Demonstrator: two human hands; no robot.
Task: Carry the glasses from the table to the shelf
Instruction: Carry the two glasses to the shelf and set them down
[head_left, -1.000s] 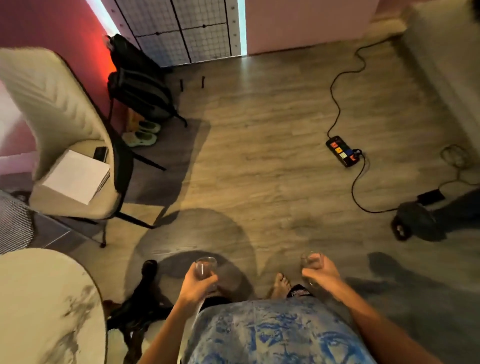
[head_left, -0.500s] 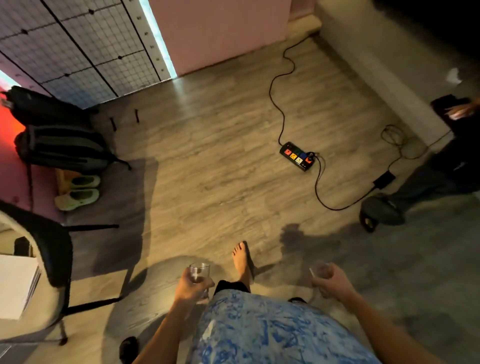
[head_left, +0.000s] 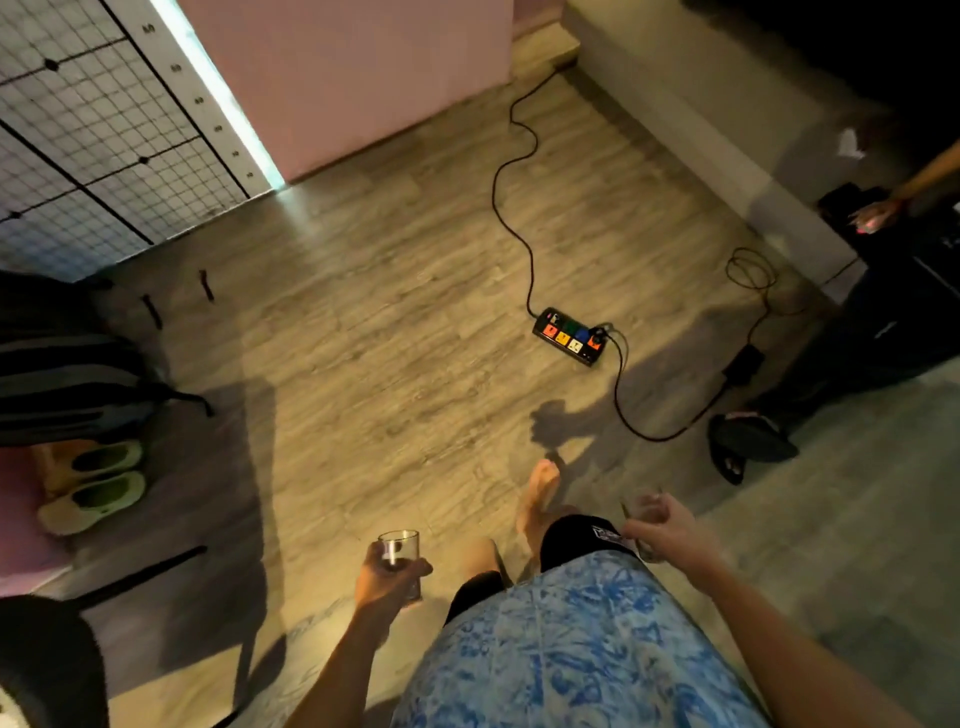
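My left hand (head_left: 387, 579) is wrapped around a clear drinking glass (head_left: 399, 548), held upright in front of my waist. My right hand (head_left: 670, 532) grips a second clear glass (head_left: 641, 512), which is blurred and partly covered by my fingers. Both glasses hang above the wooden floor (head_left: 389, 364). Neither the table nor the shelf is in view. My bare foot (head_left: 537, 496) is stepping forward between the two hands.
A black power strip (head_left: 571, 338) with coloured sockets and trailing cables lies on the floor ahead right. Another person's dark shoe (head_left: 748, 441) and leg stand at the right. Backpacks (head_left: 62, 384) and green shoes (head_left: 93, 486) sit at the left by a wire grid panel (head_left: 93, 140). A chair (head_left: 47, 665) is at bottom left.
I have turned right and walked away from the table and chair, which slid out at the left. The power strip and the other person have come closer. Both hands kept their glasses.
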